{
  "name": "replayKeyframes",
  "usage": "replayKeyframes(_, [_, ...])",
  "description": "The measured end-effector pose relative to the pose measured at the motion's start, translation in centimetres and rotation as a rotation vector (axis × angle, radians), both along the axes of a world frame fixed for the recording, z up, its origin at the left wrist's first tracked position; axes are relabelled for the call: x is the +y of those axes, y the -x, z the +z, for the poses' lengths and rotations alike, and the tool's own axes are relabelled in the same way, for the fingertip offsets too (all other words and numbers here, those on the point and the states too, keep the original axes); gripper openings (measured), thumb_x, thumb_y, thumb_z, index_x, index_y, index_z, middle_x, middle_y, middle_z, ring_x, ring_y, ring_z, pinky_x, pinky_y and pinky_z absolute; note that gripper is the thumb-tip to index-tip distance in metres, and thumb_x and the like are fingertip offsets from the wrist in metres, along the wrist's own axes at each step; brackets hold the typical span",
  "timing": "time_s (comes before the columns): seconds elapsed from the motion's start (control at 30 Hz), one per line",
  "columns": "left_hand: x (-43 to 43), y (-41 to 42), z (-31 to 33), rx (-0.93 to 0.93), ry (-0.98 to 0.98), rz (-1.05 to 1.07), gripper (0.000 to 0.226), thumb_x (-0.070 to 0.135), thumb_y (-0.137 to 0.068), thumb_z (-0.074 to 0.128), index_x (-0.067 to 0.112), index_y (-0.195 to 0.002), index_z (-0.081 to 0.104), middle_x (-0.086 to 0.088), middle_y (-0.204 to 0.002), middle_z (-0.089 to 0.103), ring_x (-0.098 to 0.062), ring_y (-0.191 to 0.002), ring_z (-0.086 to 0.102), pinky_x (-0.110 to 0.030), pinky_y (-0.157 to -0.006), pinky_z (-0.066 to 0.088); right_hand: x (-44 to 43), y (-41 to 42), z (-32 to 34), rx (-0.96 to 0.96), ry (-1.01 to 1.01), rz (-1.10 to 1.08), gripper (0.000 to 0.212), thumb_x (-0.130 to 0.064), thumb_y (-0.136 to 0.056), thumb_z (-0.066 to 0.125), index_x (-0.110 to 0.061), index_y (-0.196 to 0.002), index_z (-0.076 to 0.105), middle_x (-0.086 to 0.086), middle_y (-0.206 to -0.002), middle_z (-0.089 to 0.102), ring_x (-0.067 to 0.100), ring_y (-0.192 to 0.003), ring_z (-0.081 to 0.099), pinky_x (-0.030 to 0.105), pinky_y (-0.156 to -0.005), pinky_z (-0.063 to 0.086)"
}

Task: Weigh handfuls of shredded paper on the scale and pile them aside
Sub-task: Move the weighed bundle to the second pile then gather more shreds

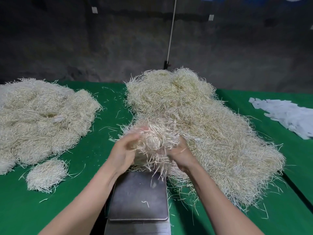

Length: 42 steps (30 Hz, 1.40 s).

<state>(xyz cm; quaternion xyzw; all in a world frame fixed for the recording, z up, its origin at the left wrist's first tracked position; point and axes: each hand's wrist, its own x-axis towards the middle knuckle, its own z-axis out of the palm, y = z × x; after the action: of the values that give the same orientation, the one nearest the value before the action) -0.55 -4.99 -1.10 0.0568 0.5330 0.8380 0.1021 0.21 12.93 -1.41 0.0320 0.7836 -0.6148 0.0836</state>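
Fingers of the left hand [124,150] and right hand [182,156] curled round the handful [153,138], whose loose strands [158,172] risked missing the scale [138,197].

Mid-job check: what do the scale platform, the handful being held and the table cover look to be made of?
The scale platform: probably stainless steel, dull brushed grey with a soft sheen. The handful of shredded paper, gripped by the left hand and right hand: thin cream matte strips, evidently paper. The table cover: green matte cloth, perhaps felt; no weave shows.
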Motion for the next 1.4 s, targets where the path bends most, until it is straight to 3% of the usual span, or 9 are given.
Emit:
replayKeyframes(0.1, [-0.4,-0.4,-1.9,-0.373,-0.303,-0.087,0.075,0.067,-0.073,0.055,0.011,-0.123,0.056,-0.017,-0.122,0.063,-0.037,-0.108,0.062,-0.066,-0.086,0.042,-0.7,0.9,-0.4,0.432,-0.204,0.035,0.045,0.008,-0.071,0.072,-0.016,-0.107,0.058,-0.005,-0.091,0.059,0.015,-0.085,0.060,0.015,-0.068,0.051])
replayKeyframes(0.23, [1.6,-0.9,-2.7,-0.475,-0.310,-0.104,0.055,0.056,-0.087,0.049,0.011,-0.112,0.067,-0.016,-0.111,0.068,-0.032,-0.101,0.066,-0.052,-0.083,0.051,-3.2,0.2,-2.2,0.733,-0.512,0.122,0.041,-0.012,-0.073,0.071,-0.016,-0.113,0.063,0.001,-0.114,0.057,0.017,-0.107,0.046,0.036,-0.097,0.037])
replayKeyframes(0.33, [2.4,-0.8,-3.3,-0.414,-0.349,0.214,0.010,0.010,-0.087,0.058,0.005,-0.094,0.062,-0.015,-0.080,0.065,-0.025,-0.069,0.067,-0.033,-0.060,0.056,-4.2,-0.9,-3.2,0.606,-0.558,0.310,0.066,-0.008,-0.071,0.062,-0.025,-0.132,0.044,-0.002,-0.124,0.040,0.018,-0.118,0.034,0.032,-0.104,0.029])
replayKeyframes(0.5, [1.2,-1.8,-4.8,-0.286,-0.118,0.518,0.038,0.003,-0.087,0.060,0.009,-0.123,0.050,-0.019,-0.104,0.067,-0.031,-0.091,0.068,-0.036,-0.066,0.056,-2.5,-2.5,-3.9,0.135,0.041,0.361,0.107,-0.016,-0.066,0.078,-0.047,-0.142,0.009,-0.023,-0.141,0.019,0.000,-0.128,0.029,0.024,-0.106,0.032])
replayKeyframes(0.6, [1.4,-3.0,-5.6,-0.194,-0.027,0.370,0.041,0.016,-0.084,0.066,0.039,-0.114,0.051,-0.008,-0.124,0.060,-0.026,-0.117,0.056,-0.047,-0.098,0.044,-2.0,-2.5,-4.3,0.088,-0.082,0.246,0.095,-0.014,-0.072,0.076,-0.038,-0.146,0.022,-0.016,-0.148,0.024,0.005,-0.133,0.028,0.020,-0.104,0.033])
replayKeyframes(0.7, [0.2,-3.6,-6.2,-0.142,0.168,0.196,0.046,0.031,-0.075,0.064,0.038,-0.119,0.050,0.009,-0.127,0.055,-0.013,-0.124,0.045,-0.045,-0.114,0.023,-0.8,-2.4,-4.4,0.073,-0.155,0.194,0.076,0.000,-0.078,0.068,-0.035,-0.138,0.037,-0.019,-0.133,0.040,0.013,-0.109,0.058,0.027,-0.088,0.051])
replayKeyframes(0.97, [-5.2,-3.7,-7.6,-0.249,0.415,0.180,0.029,0.023,-0.102,0.036,0.022,-0.123,0.055,-0.003,-0.113,0.067,-0.017,-0.102,0.060,-0.030,-0.085,0.045,0.0,-2.9,-7.7,0.008,-0.464,0.371,0.071,-0.002,-0.083,0.065,-0.019,-0.144,0.032,0.001,-0.152,0.028,0.000,-0.124,0.022,0.009,-0.101,0.013])
replayKeyframes(1.13, [-6.1,-4.1,-8.1,-0.201,0.533,0.353,0.022,0.023,-0.098,0.045,0.037,-0.109,0.058,0.009,-0.118,0.062,-0.013,-0.114,0.053,-0.032,-0.101,0.032,-0.7,-2.8,-9.0,0.000,-0.532,0.422,0.072,-0.008,-0.085,0.062,-0.024,-0.146,0.027,0.002,-0.155,0.024,0.016,-0.140,0.023,0.028,-0.115,0.017])
replayKeyframes(1.4, [-7.1,-4.4,-7.3,-0.199,0.503,0.455,0.014,0.033,-0.095,0.050,0.034,-0.097,0.064,0.020,-0.103,0.063,-0.008,-0.112,0.051,-0.028,-0.094,0.026,-0.1,-2.6,-8.7,0.004,-0.581,0.487,0.099,-0.022,-0.077,0.074,-0.034,-0.149,0.007,-0.002,-0.157,0.014,0.020,-0.141,0.022,0.052,-0.117,0.011])
